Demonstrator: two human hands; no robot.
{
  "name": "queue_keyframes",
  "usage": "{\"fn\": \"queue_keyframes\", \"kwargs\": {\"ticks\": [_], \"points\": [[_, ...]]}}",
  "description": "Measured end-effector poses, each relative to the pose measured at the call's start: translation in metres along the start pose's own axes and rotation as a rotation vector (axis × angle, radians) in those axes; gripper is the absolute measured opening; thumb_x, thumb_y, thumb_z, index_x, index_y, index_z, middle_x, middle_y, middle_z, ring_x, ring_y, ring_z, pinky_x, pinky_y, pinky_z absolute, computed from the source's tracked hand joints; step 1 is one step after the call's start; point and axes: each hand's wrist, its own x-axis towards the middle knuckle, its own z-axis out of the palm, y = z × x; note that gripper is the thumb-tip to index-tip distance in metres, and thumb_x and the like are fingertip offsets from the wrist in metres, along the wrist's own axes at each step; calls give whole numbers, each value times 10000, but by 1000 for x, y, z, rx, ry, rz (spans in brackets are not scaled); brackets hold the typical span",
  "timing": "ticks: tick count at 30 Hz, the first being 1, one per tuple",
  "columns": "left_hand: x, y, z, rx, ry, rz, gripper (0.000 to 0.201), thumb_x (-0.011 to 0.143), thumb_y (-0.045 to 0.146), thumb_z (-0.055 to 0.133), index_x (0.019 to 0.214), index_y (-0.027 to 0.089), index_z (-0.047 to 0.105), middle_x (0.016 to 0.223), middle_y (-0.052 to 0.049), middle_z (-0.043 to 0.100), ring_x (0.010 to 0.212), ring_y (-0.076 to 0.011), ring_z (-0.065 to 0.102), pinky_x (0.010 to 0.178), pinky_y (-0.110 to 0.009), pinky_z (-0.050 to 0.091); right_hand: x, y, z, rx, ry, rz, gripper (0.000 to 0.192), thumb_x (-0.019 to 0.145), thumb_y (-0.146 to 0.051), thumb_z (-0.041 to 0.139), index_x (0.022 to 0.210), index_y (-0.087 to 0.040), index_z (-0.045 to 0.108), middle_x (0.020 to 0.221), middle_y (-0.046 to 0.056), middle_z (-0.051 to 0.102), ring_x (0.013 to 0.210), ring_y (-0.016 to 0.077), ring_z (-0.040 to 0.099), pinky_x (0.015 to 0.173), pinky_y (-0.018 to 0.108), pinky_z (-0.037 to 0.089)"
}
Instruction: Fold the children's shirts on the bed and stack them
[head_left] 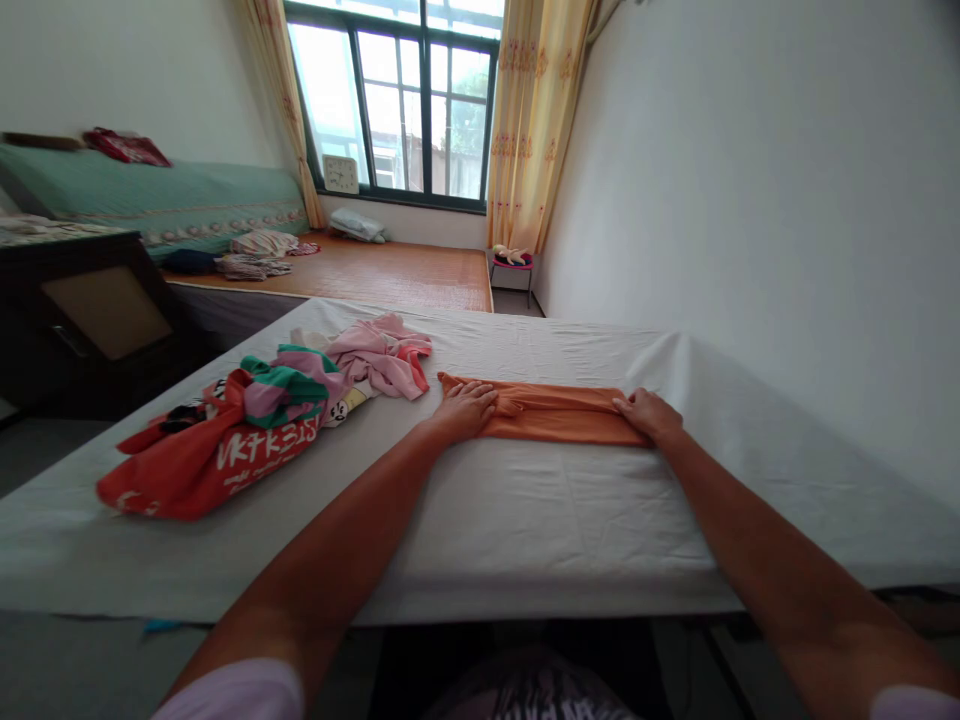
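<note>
An orange garment [559, 412], folded into a long narrow strip, lies flat across the white-sheeted table [540, 530]. On its left end my left hand [469, 407] rests flat, fingers stretched out over the cloth. My right hand [651, 412] pinches the right end near its upper corner, thumb and fingers closed on the fabric. To the left sits a loose heap of clothes: a red piece with white lettering [225, 460], a green and pink one [292, 385] and a pink one [375, 350].
Behind the table is a low bed with a brown mat [420, 275] and several folded clothes [259, 255]. A dark cabinet [97, 310] stands at the left, a small stool [513, 262] by the curtain [536, 120]. The white wall [765, 180] borders the right side.
</note>
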Motion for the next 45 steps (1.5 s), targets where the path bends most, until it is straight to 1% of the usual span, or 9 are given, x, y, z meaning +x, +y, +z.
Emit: {"fn": "queue_keyframes", "kwargs": {"ticks": [4, 12, 19, 25, 28, 32, 34, 39, 45], "points": [[-2, -1, -3, -6, 43, 30, 417, 957, 382, 361, 1301, 263, 562, 1427, -57, 505, 1340, -253, 404, 1122, -478, 270, 5, -3, -7, -56, -78, 11, 627, 856, -636, 433, 1104, -105, 655, 1092, 222, 675, 1019, 331, 642, 803, 404, 483], [4, -20, -20, -196, 314, -73, 353, 879, 172, 425, 1085, 221, 707, 1261, -40, 636, 1167, -189, 573, 1066, -349, 412, 10, -25, -26, 246, -162, -72, 320, 832, -396, 598, 805, -92, 696, 773, 111, 704, 744, 223, 664, 597, 253, 462], [3, -44, -32, -642, 426, -346, 331, 844, 134, 437, 1051, 159, 694, 1007, -61, 733, 950, -181, 684, 841, -302, 549, -16, -136, -67, 899, -457, -323, 157, 840, -277, 631, 888, -130, 604, 743, 35, 666, 601, 118, 594, 551, 206, 472], [-5, -42, -36, -968, 313, -473, 294, 890, 279, 485, 1110, 132, 612, 998, -108, 719, 799, -184, 701, 624, -261, 546, -54, -245, -57, 932, -398, -420, 185, 825, -283, 680, 771, -149, 565, 569, -33, 564, 466, 71, 489, 420, 167, 364], [-7, -40, -41, -1054, 210, -530, 387, 920, 473, 446, 1060, 146, 599, 878, -91, 714, 711, -199, 692, 589, -292, 543, -70, -270, -46, 971, -470, -510, 230, 826, -306, 690, 726, -150, 552, 562, -35, 558, 458, 64, 495, 413, 157, 365], [-6, -47, -40, -781, 284, -495, 412, 858, 509, 531, 1021, 145, 633, 953, -78, 699, 906, -241, 662, 786, -342, 540, -76, -272, -39, 1144, -753, -610, 297, 897, -455, 578, 865, -160, 581, 740, 24, 661, 525, 103, 606, 469, 201, 477], [-7, -51, -37, -593, 317, -465, 460, 777, 366, 653, 1173, 142, 588, 1101, -91, 672, 1088, -264, 602, 933, -346, 484, -72, -263, -38, 1210, -679, -562, 317, 937, -466, 502, 898, -159, 570, 794, 45, 677, 524, 98, 610, 470, 201, 479], [-11, -47, -37, -320, 292, -513, 720, 775, 143, 577, 1454, 141, 337, 1293, -143, 586, 1219, -280, 534, 1042, -390, 406, -61, -234, -33, 1075, -196, -601, 328, 994, -386, 362, 903, -162, 583, 849, 57, 692, 645, 115, 644, 616, 236, 513], [-7, -16, -35, 74, 393, -201, 464, 849, 101, 447, 1295, 164, 562, 1432, -116, 473, 1337, -265, 398, 1146, -426, 272, -78, -221, -9, 391, 137, -966, 366, 987, -329, 363, 1189, -171, 624, 1274, 100, 626, 1238, 219, 499, 1064, 380, 349]]}}
